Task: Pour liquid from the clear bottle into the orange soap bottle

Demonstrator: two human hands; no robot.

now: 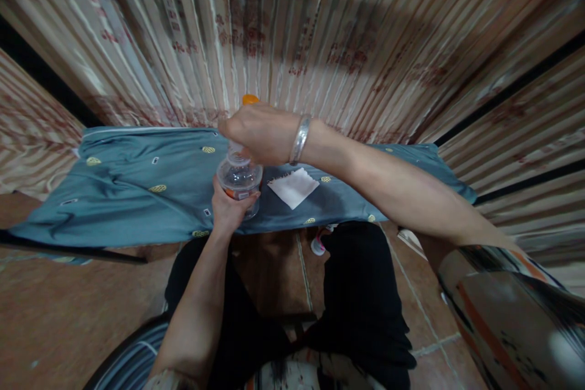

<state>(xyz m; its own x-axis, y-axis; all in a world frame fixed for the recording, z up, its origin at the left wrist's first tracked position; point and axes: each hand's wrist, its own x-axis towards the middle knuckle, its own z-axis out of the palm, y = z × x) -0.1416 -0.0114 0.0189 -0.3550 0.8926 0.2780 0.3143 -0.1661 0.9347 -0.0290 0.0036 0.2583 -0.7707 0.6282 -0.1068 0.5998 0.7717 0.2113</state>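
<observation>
A clear plastic bottle (240, 175) stands upright over the blue cloth, with an orange-marked label low on its side. My left hand (228, 204) is wrapped round the bottle's body. Above it, my right hand (261, 133), with a silver bracelet at the wrist, is closed at the bottle's neck. An orange piece (250, 99) sticks out past the knuckles of my right hand; the rest of it is hidden. Right of the bottle lies a white cloth piece (295, 187) with a jagged edge.
A blue patterned cloth (123, 186) covers the narrow table. Behind it hangs a pleated curtain (292, 30), with dark metal bars (512, 88) at the sides. Below are my black-clad legs, a tiled floor (278, 268) and a round coiled object (132, 359) at lower left.
</observation>
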